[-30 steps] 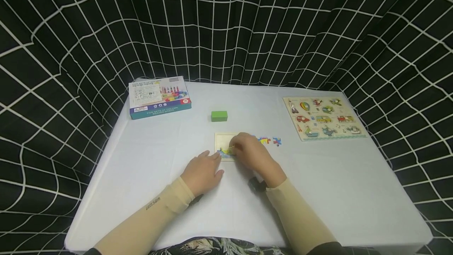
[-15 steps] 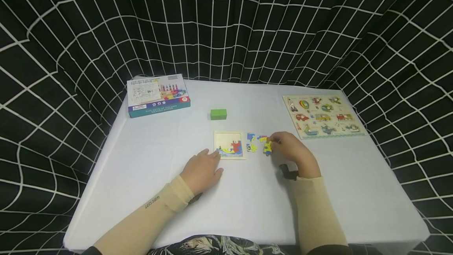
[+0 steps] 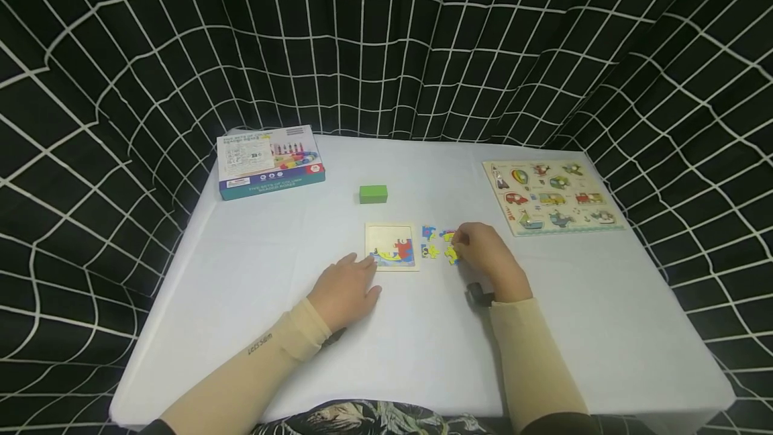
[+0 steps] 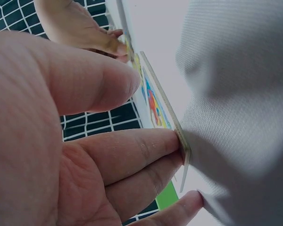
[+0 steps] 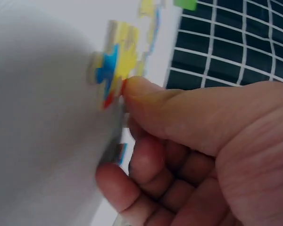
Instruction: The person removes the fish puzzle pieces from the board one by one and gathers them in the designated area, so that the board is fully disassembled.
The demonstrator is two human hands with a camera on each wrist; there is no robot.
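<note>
My left hand [image 3: 344,291] lies with fingers extended. Its fingertips rest at the lower left corner of a small wooden puzzle tray [image 3: 392,226], pressing its edge in the left wrist view. Joined jigsaw pieces [image 3: 403,252] in red, yellow and blue fill the tray's lower part. To the right of the tray, my right hand [image 3: 490,257] pinches a yellow jigsaw piece [image 3: 451,256] with blue and red edges, between thumb and curled fingers. The right wrist view shows the thumb at this piece's edge [image 5: 120,63], slightly blurred. Several loose pieces [image 3: 429,251] lie between tray and hand.
A green block [image 3: 373,195] sits behind the tray. At the back left lies a flat box [image 3: 272,162] with printed beads. A wooden vehicle puzzle board [image 3: 555,198] lies at the back right of the white table [image 3: 241,254]. Black grid curtains [image 3: 380,39] surround it.
My right hand went from over the tray to the loose pieces on the right, exposing a red piece in the tray. The yellow piece at its fingers has turned. My left hand stayed put.
</note>
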